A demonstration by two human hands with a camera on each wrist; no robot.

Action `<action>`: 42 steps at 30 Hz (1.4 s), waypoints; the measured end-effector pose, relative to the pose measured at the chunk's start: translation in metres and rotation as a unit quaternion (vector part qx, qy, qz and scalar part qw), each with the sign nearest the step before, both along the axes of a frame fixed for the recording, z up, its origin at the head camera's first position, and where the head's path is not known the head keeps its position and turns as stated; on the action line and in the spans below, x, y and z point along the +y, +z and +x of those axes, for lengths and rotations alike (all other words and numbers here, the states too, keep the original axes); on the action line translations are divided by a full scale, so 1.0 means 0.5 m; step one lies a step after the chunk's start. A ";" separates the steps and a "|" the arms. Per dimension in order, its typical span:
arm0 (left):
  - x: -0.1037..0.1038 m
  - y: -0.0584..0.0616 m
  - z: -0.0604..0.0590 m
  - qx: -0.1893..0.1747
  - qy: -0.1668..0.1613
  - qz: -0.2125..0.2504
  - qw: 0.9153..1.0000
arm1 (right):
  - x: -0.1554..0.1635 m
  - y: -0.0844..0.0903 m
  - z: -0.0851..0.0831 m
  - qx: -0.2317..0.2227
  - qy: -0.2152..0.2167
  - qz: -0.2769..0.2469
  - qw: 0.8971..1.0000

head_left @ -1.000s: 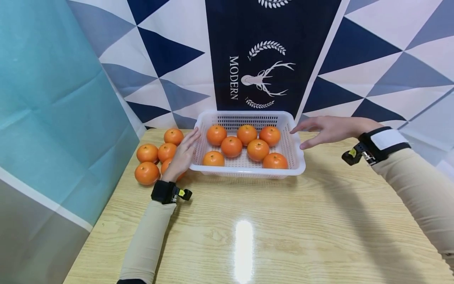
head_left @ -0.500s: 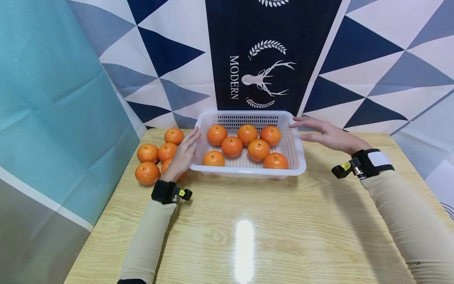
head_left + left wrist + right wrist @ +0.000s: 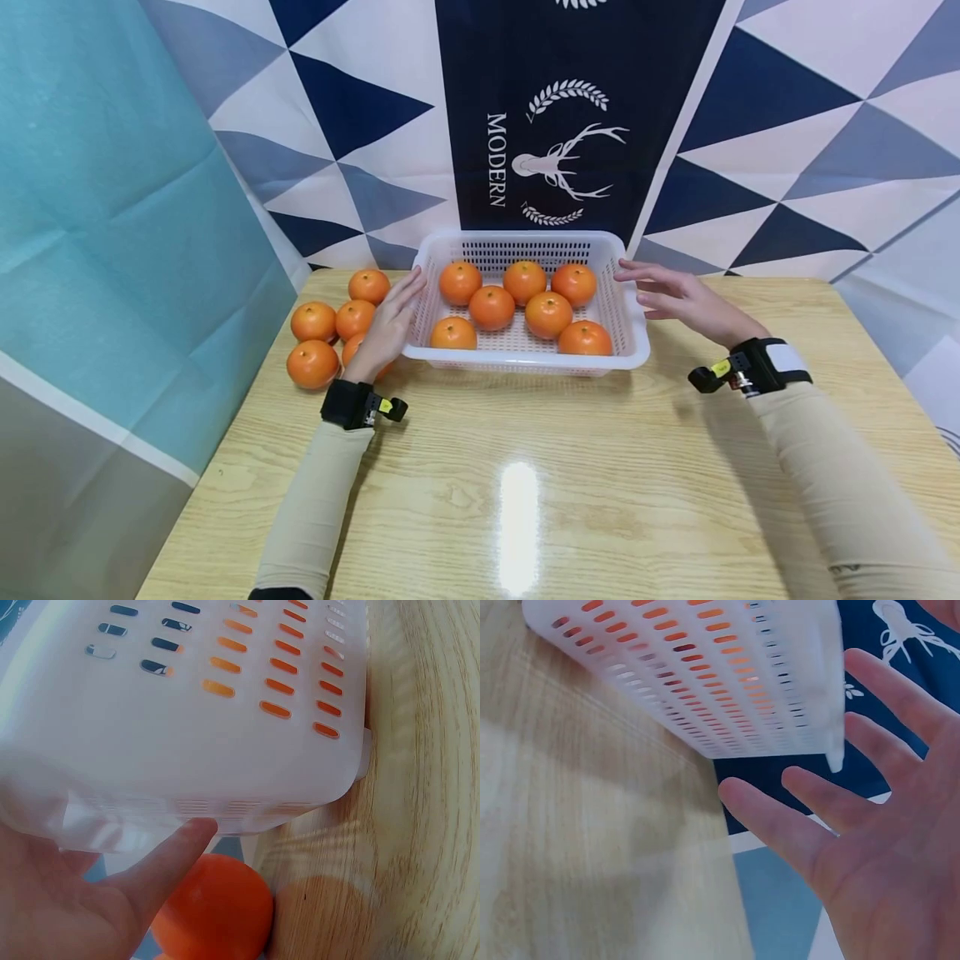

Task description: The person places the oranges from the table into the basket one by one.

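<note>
Seven oranges [image 3: 491, 307] lying in the white basket [image 3: 633, 337] at frame centre | left hand [image 3: 387, 326] pressing flat on its left wall, right hand [image 3: 684, 297] spread beside its right rim | glossy wooden table [image 3: 525, 492] reflecting light; triangle-patterned backdrop [image 3: 787, 125] hanging behind

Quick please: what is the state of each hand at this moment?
Left hand: open, straight fingers against the left wall of the white basket.
Right hand: open, fingers spread beside the basket's right rim, holding nothing.
</note>
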State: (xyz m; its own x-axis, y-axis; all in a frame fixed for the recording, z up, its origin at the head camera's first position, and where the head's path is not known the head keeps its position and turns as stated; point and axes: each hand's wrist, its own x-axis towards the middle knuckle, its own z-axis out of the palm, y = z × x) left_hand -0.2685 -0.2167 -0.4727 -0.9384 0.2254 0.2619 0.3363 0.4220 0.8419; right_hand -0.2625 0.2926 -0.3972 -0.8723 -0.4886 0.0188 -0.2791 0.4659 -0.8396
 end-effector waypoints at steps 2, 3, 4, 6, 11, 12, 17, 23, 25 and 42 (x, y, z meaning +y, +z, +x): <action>0.001 0.005 0.002 -0.001 -0.002 0.005 1.000 | 0.000 -0.009 0.002 -0.005 -0.001 -0.019 1.000; 0.003 0.008 0.006 0.000 -0.004 0.009 1.000 | 0.001 -0.015 0.002 -0.007 0.000 -0.031 0.999; 0.004 0.012 0.008 0.000 -0.006 0.010 1.000 | 0.002 -0.021 0.002 -0.009 0.004 -0.047 0.999; 0.006 0.017 0.012 0.002 -0.008 0.010 1.000 | 0.001 -0.035 0.001 -0.017 0.010 -0.083 0.996; 0.007 0.020 0.014 -0.005 0.000 0.005 1.000 | -0.005 -0.066 0.004 -0.049 0.029 -0.189 0.980; 0.007 0.021 0.014 -0.006 0.002 0.001 1.000 | -0.008 -0.070 0.005 -0.054 0.029 -0.204 0.977; 0.013 0.042 0.030 -0.007 0.001 -0.001 1.000 | -0.026 -0.086 0.011 -0.051 0.005 -0.232 0.971; 0.021 0.059 0.043 -0.013 0.004 -0.008 1.000 | -0.053 -0.104 0.020 -0.034 -0.032 -0.261 0.964; 0.027 0.070 0.050 -0.018 0.009 -0.015 1.000 | -0.061 -0.110 0.021 -0.029 -0.042 -0.278 0.959; -0.017 -0.039 -0.031 0.008 0.001 -0.009 1.000 | -0.112 -0.154 0.040 0.007 -0.135 -0.338 0.931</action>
State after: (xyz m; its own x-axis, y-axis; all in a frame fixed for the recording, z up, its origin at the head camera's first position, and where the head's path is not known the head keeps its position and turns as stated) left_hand -0.2838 -0.2251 -0.4924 -0.9344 0.2284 0.2733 0.3492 0.4376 0.8286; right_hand -0.2423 0.2366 -0.4741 -0.9591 -0.1229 0.2551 -0.2420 -0.1125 -0.9637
